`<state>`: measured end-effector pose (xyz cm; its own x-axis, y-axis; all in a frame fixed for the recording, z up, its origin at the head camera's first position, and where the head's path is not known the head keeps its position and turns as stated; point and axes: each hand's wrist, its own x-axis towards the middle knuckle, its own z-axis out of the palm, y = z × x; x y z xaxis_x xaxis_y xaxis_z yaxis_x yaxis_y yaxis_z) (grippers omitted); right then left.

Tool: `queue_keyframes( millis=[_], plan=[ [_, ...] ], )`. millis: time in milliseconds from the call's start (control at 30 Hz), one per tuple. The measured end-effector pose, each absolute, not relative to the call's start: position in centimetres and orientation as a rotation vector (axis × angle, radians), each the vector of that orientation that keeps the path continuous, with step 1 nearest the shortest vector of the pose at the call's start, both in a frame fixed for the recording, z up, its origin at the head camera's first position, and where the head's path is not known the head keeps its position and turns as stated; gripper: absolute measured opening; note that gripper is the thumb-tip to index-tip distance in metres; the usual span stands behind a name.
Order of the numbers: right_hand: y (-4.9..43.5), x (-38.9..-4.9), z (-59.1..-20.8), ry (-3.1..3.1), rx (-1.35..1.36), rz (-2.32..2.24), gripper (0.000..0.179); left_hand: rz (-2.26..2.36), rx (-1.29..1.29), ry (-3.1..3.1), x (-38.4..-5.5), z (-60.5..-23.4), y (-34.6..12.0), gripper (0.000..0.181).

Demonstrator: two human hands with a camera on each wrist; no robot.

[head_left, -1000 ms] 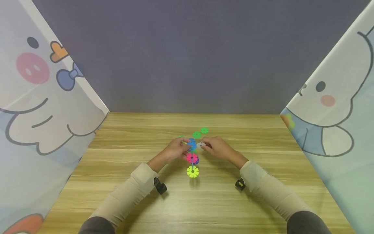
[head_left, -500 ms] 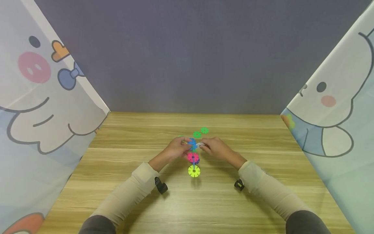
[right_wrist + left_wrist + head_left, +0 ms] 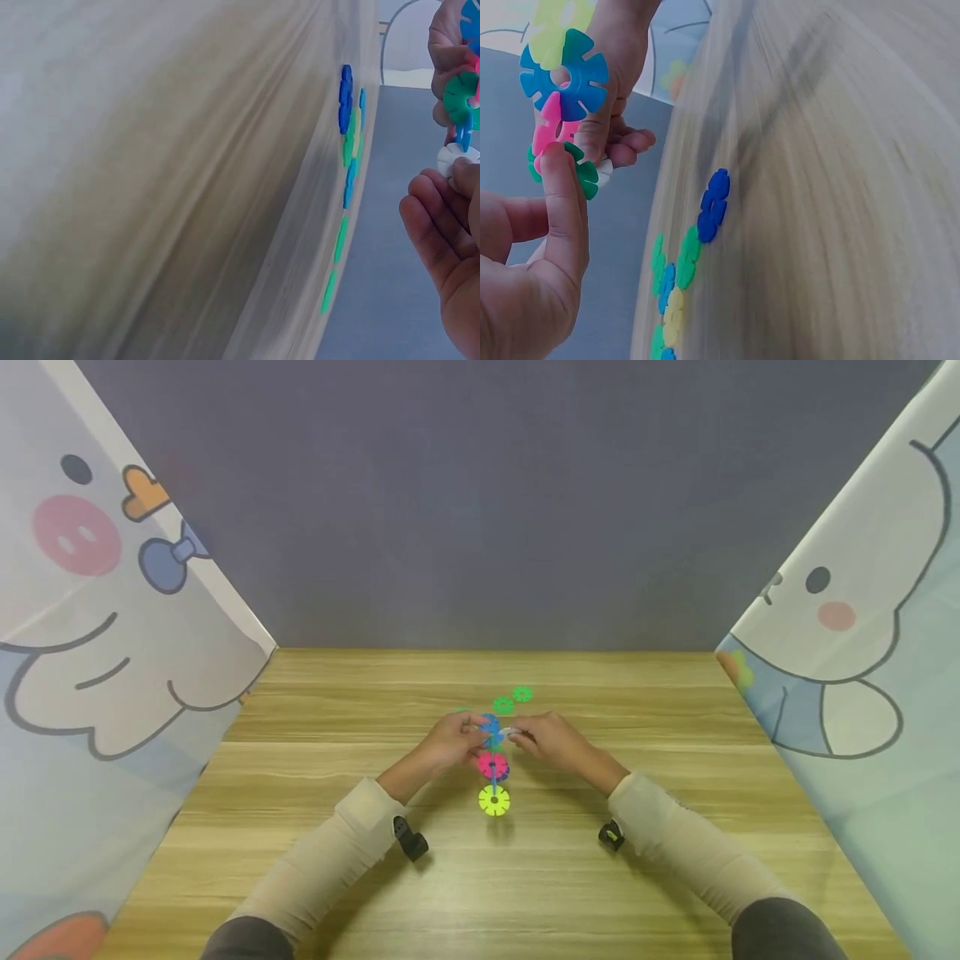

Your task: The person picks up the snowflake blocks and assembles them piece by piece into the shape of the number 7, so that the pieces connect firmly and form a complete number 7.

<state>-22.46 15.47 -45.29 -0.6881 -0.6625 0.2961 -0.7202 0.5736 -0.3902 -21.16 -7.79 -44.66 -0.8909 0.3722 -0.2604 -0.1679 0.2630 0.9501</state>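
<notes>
The chain of notched discs (image 3: 492, 766) is hanging above the middle of the table (image 3: 510, 893), its yellow disc (image 3: 494, 800) sitting nearest you. Your left hand (image 3: 453, 739) is pinching the chain toward its far end; your right hand (image 3: 551, 737) is pinching a white disc (image 3: 450, 159) by the blue disc's (image 3: 491, 727) right edge. I am not managing to tell whether their slots are interlocking.

You are risking a slip, since your right fingers are covering part of a small rim; a slanted push could be springing the white disc loose. Pressing hard could also be straining the chain's unsupported near end, dropping pieces onto the dark blue disc (image 3: 714, 211) below.

No brand or label is showing legibly; the mark on your right sleeve (image 3: 697, 843) is looking too small to read.
</notes>
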Motion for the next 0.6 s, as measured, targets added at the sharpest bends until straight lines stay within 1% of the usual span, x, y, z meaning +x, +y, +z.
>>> queue_keyframes(
  millis=[167,467,600],
  plan=[
    [15.08,-22.36,-45.37,-2.646,1.193,0.761,0.017,1.705,0.181,2.052,-21.36,-45.1,-8.15,0.036],
    [14.69,-22.25,-44.65,-2.605,1.246,0.744,0.022,1.795,0.126,1.992,-21.2,-44.72,-8.22,0.035],
    [14.66,-22.29,-44.74,-2.585,1.263,0.714,0.02,1.808,0.122,1.973,-21.17,-44.72,-8.31,0.035]
  ],
)
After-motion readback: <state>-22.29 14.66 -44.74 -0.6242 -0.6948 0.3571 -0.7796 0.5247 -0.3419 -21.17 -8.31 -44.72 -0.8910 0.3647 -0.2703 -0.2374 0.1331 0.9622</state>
